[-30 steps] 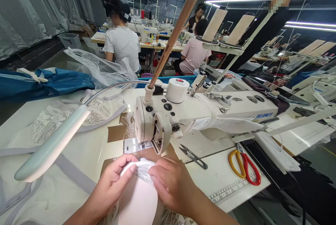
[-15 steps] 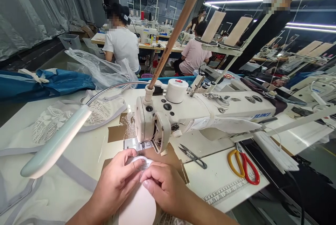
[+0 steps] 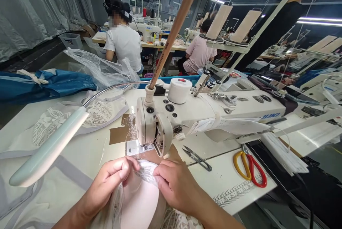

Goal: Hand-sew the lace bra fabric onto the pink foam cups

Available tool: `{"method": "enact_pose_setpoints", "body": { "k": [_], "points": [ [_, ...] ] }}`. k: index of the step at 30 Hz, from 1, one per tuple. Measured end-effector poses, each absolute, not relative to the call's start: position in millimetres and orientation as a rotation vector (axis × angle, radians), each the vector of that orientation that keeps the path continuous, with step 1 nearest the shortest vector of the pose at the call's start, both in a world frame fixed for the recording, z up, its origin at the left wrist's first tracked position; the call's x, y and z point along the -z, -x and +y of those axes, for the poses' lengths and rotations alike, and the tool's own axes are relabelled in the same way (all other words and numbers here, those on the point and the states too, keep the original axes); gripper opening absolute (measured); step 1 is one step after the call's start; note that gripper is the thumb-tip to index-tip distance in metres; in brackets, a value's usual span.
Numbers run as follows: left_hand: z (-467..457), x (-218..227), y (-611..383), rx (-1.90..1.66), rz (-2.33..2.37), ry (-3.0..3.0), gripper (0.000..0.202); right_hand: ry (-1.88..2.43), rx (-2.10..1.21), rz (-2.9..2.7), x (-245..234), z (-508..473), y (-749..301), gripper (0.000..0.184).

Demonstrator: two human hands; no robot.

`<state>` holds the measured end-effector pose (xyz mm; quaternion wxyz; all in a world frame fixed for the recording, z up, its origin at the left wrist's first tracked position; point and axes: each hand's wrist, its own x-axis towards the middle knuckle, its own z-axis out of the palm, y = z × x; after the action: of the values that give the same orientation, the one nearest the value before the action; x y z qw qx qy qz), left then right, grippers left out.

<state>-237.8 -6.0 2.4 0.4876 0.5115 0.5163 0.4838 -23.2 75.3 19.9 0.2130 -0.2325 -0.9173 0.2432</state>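
Just in front of the sewing machine [image 3: 184, 115], a pale bra cup [image 3: 140, 204] with a lace edge [image 3: 146, 170] is held between my hands. My left hand [image 3: 113, 179] pinches the lace edge on the left, its fingers curled in. On the other side, my right hand [image 3: 176, 186] grips the edge between thumb and fingers. The cup's smooth inner face shows below, and more lace [image 3: 180, 220] hangs under my right wrist. Both hands are apart from the needle area [image 3: 145, 147], where no fabric lies under the foot.
Thread snips [image 3: 197, 158] and red-and-yellow scissors [image 3: 249, 168] lie on the right, beside a printed ruler scale [image 3: 233, 191]. A lamp [image 3: 48, 150] reaches over lace garment pieces [image 3: 98, 113] on the left. Thread cones [image 3: 219, 22] stand behind; two people sit farther back.
My hands have moved apart, the left one leftward and lower, the right one slightly right. More lace shows between them, and the cup's inner face is more exposed. The view has shifted slightly.
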Motion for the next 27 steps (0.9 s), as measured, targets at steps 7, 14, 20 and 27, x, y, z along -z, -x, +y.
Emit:
{"method": "enact_pose_setpoints", "body": {
  "k": [7,14,20,27],
  "points": [
    [-6.5,-0.4,230.4,-1.021,1.71,-1.667,0.016,0.745,-0.642,-2.477,-15.0,73.3,27.5,0.015],
    [-4.4,-4.7,229.5,-0.835,1.647,-1.75,0.018,0.792,-0.582,-2.443,-8.5,69.6,31.1,0.017],
    [-1.7,-6.9,230.9,-0.819,1.518,-1.665,0.022,0.762,-0.566,-2.513,-8.0,66.2,32.3,0.017],
    [-4.4,-10.8,230.2,-0.86,1.402,-1.355,0.031,0.68,-0.507,-2.518,-6.1,65.0,31.3,0.02]
  ]
}}
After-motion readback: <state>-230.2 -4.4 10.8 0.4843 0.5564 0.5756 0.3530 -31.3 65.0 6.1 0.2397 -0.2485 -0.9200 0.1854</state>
